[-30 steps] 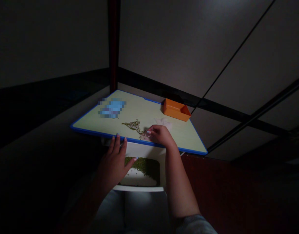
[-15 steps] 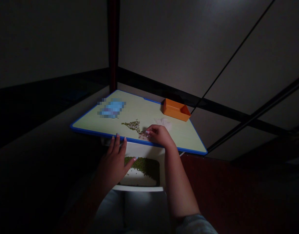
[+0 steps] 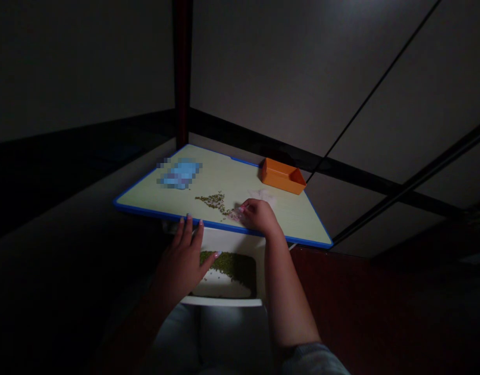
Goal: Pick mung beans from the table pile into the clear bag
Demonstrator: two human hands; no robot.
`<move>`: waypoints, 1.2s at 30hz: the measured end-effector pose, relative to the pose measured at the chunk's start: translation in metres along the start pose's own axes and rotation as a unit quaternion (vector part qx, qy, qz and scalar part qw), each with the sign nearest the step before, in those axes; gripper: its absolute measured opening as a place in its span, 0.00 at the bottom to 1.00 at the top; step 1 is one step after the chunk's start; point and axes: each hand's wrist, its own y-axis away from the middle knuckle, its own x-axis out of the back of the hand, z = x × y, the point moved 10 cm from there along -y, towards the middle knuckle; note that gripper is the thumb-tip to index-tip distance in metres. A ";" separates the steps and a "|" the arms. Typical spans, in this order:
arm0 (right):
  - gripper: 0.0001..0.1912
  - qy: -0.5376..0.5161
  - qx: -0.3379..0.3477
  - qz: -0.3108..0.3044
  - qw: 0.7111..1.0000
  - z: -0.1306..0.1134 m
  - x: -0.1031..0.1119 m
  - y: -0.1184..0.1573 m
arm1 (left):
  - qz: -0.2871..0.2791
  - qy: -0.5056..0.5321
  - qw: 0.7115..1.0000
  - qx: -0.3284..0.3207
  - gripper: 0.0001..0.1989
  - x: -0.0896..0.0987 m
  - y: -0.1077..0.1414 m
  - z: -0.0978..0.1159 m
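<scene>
My right hand (image 3: 259, 214) is over the pale, blue-edged tabletop (image 3: 298, 219), its fingers pinched together; what they hold, if anything, is too small to make out. Just left of its fingertips lies a loose pile of small green beans (image 3: 213, 200), with some paler, pinkish bits (image 3: 234, 215) mixed in near the fingers. Beyond that hand is a patch of whitish grains (image 3: 265, 196). My left hand (image 3: 185, 255) is spread, fingertips against the table's front edge and thumb over a white drawer (image 3: 224, 301) that holds many more green beans (image 3: 235, 265).
An orange open box (image 3: 282, 177) stands at the table's back right corner. A blurred blue item (image 3: 181, 173) lies at the left. Wall panels (image 3: 263, 67) rise behind the table, and a dark reddish floor (image 3: 325, 302) shows at the right.
My right hand's fingertips have shifted slightly right, away from the bean pile, uncovering more of the pinkish bits. My left hand stays in place.
</scene>
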 end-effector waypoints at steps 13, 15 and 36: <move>0.06 -0.016 0.018 -0.019 1.000 -0.006 -0.006 0.000 | 0.008 -0.003 1.000 -0.004 0.39 0.003 0.000 0.001; 0.06 0.004 0.007 -0.009 1.000 -0.006 -0.001 0.001 | 0.004 -0.003 1.000 -0.002 0.39 0.003 0.000 0.001; 0.06 -0.048 0.052 -0.016 0.997 -0.010 -0.008 0.000 | -0.004 -0.005 1.000 0.001 0.39 0.003 0.000 0.002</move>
